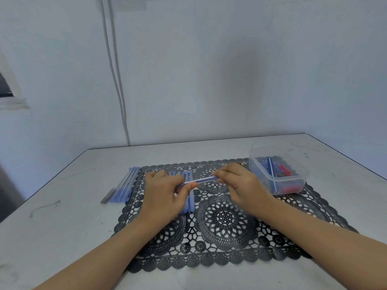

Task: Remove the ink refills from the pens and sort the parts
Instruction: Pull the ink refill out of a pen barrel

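— Pen [200, 181] position relative to hands?
— Between them, held up over the black lace mat [226, 218]. Left hand [165, 193] grips the near-left end, thumb curled over the barrel. Right hand [236, 183] pinches the far-right end with its fingertips. Pen runs roughly level, right end a little farther from the camera. Hands are apart, joined only by the pen.
— Refill in or out?
— Cannot tell (blurred, and the barrel is translucent blue).
— Other pen parts?
— Row of blue barrels [190, 200] lying side by side on the mat, directly under the left hand and partly hidden by it. Second bunch of blue pens [125, 185] lies on the white table [62, 206] at the mat's left edge, a few overlapping it. Grey pen-like stick [107, 197] sits at the near-left side of that bunch, just beside it.
— Containers?
— One clear plastic tub [256, 170], open-topped, sitting over the mat's far-right corner. It is just right of the right hand and not touching it. Inside, a long blue-and-white stick [272, 174] leans from the far wall to the near wall. Red pieces [285, 169] lie right of it, with more red low against the near wall and dark blue bits at the far left. Exact part types are too small to tell.
— Anything else?
— White cable [117, 84] running down the wall behind the table.
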A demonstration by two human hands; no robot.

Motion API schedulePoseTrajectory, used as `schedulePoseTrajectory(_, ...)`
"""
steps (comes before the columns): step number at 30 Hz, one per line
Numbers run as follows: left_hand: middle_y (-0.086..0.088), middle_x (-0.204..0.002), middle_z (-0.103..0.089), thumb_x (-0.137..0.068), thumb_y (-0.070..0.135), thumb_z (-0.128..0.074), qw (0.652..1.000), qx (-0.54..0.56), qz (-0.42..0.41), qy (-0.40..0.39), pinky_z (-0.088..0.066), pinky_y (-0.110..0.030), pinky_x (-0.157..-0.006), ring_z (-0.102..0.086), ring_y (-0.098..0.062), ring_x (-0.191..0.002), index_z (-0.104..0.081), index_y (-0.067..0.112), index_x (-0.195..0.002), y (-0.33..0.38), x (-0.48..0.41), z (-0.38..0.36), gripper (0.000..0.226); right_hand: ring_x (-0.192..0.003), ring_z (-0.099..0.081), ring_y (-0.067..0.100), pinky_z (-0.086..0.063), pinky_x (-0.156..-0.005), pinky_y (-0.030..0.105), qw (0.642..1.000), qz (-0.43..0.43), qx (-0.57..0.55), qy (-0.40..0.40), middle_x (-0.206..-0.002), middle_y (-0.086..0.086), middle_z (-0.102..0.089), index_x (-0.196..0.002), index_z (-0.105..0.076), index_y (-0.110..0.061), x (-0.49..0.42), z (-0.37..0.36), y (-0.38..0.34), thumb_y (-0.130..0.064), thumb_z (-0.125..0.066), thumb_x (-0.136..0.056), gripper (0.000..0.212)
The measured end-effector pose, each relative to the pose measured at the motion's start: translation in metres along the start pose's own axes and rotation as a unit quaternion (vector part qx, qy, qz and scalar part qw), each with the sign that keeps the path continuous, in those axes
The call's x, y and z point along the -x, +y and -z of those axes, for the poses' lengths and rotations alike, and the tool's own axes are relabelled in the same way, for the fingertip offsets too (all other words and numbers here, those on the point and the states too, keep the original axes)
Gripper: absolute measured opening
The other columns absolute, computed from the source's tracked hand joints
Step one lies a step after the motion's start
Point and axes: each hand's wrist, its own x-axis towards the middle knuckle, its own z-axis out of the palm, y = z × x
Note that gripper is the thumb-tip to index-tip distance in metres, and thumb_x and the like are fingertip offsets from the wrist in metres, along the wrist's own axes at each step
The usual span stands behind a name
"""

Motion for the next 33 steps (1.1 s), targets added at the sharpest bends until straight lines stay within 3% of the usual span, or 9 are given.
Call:
schedulePoseTrajectory(3, 0.02, -0.05, -0.017, -0.086, 0.054, -0.049, 0.999, -0.025, -0.022, 0.011, -0.022, -0.029, -0.066, -0.03, -0.01, -0.057, -0.039, 0.026, -0.053, -0.0032, -0.0009, -0.0003, 0.045, -0.074, -0.061, 0.013, -0.049, -0.075, 0.012, 1.0, -0.02, -0.01, 0.011, -0.087, 0.008, -0.064, -0.101, -0.069, 0.001, 0.0005, 0.0013, -0.001, -0.014, -0.046, -0.086, 0.031)
schedulePoseTrajectory(6, 0.019, -0.051, -0.017, -0.086, 0.053, -0.049, 0.999, -0.027, -0.027, 0.017, -0.025, -0.03, -0.068, -0.03, -0.011, -0.057, -0.041, 0.024, -0.053, -0.0021, -0.0015, -0.0006, 0.045, -0.069, -0.053, 0.005, -0.043, -0.07, 0.003, 0.998, -0.025, -0.022, 0.05, -0.08, 0.005, -0.06, -0.088, -0.07, 0.001, -0.0011, 0.0037, -0.003, 0.002, -0.063, -0.078, 0.012)
schedulePoseTrajectory(9, 0.018, -0.053, -0.02, -0.086, 0.052, -0.05, 0.999, -0.031, -0.036, 0.021, -0.023, -0.03, -0.068, -0.03, -0.011, -0.058, -0.045, 0.022, -0.053, -0.0007, -0.0014, -0.0004, 0.045, -0.073, -0.045, 0.002, -0.038, -0.072, 0.0, 0.999, -0.019, 0.008, 0.049, -0.084, -0.002, -0.054, -0.092, -0.066, -0.001, -0.0015, 0.0023, -0.0041, 0.013, -0.068, -0.071, 0.025)
schedulePoseTrajectory(13, 0.019, -0.054, -0.025, -0.086, 0.052, -0.051, 0.998, -0.035, -0.037, 0.026, -0.024, -0.032, -0.069, -0.033, -0.011, -0.059, -0.046, 0.023, -0.053, -0.0022, -0.0015, 0.0, 0.044, -0.087, -0.047, 0.0, -0.043, -0.085, 0.013, 0.999, -0.038, 0.024, 0.007, -0.1, -0.007, -0.051, -0.121, -0.056, -0.012, 0.0007, -0.0029, -0.0013, -0.009, -0.065, -0.082, 0.04)
schedulePoseTrajectory(17, 0.019, -0.051, -0.035, -0.085, 0.056, -0.05, 0.999, -0.035, -0.022, 0.029, -0.023, -0.033, -0.071, -0.036, -0.011, -0.061, -0.048, 0.024, -0.054, -0.0042, -0.004, 0.0008, 0.045, -0.097, -0.057, 0.012, -0.045, -0.089, 0.023, 0.999, -0.028, 0.042, -0.004, -0.105, 0.003, -0.063, -0.117, -0.063, -0.01, 0.001, -0.0002, -0.006, -0.03, -0.049, -0.087, 0.038)
schedulePoseTrajectory(20, 0.019, -0.051, -0.036, -0.085, 0.059, -0.048, 0.999, -0.033, -0.01, 0.023, -0.017, -0.031, -0.071, -0.037, -0.011, -0.062, -0.05, 0.025, -0.055, -0.0059, -0.0036, 0.0011, 0.046, -0.092, -0.059, 0.014, -0.049, -0.085, 0.028, 0.999, -0.013, 0.036, -0.001, -0.1, 0.003, -0.067, -0.114, -0.065, -0.008, 0.0013, -0.0007, -0.0057, -0.024, -0.045, -0.09, 0.036)
schedulePoseTrajectory(26, 0.025, -0.052, -0.026, -0.085, 0.06, -0.048, 1.0, -0.004, 0.009, 0.025, -0.014, -0.031, -0.07, -0.035, -0.008, -0.064, -0.048, 0.027, -0.056, -0.0067, -0.0043, 0.0002, 0.044, -0.085, -0.06, 0.012, -0.05, -0.079, 0.021, 0.998, 0.023, 0.008, 0.054, -0.093, 0.005, -0.067, -0.11, -0.066, -0.007, 0.0008, -0.0016, -0.0004, -0.008, -0.057, -0.087, 0.025)
schedulePoseTrajectory(29, 0.024, -0.052, -0.027, -0.086, 0.062, -0.046, 1.0, 0.011, 0.005, 0.029, -0.016, -0.031, -0.071, -0.032, -0.007, -0.065, -0.044, 0.027, -0.057, -0.0059, -0.0041, 0.0028, 0.046, -0.085, -0.059, 0.011, -0.05, -0.081, 0.018, 0.995, 0.038, 0.002, 0.088, -0.091, 0.006, -0.066, -0.11, -0.065, -0.004, -0.0004, -0.0009, -0.0034, 0.007, -0.066, -0.079, 0.033)
schedulePoseTrajectory(33, 0.02, -0.054, -0.035, -0.087, 0.062, -0.044, 0.999, 0.026, 0.006, 0.027, -0.017, -0.032, -0.073, -0.04, -0.009, -0.064, -0.053, 0.022, -0.056, -0.007, -0.0039, 0.0011, 0.052, -0.084, -0.056, 0.009, -0.049, -0.078, 0.017, 0.993, 0.064, 0.004, 0.096, -0.09, 0.006, -0.063, -0.112, -0.063, -0.005, -0.003, 0.0017, -0.0008, 0.006, -0.066, -0.078, 0.036)
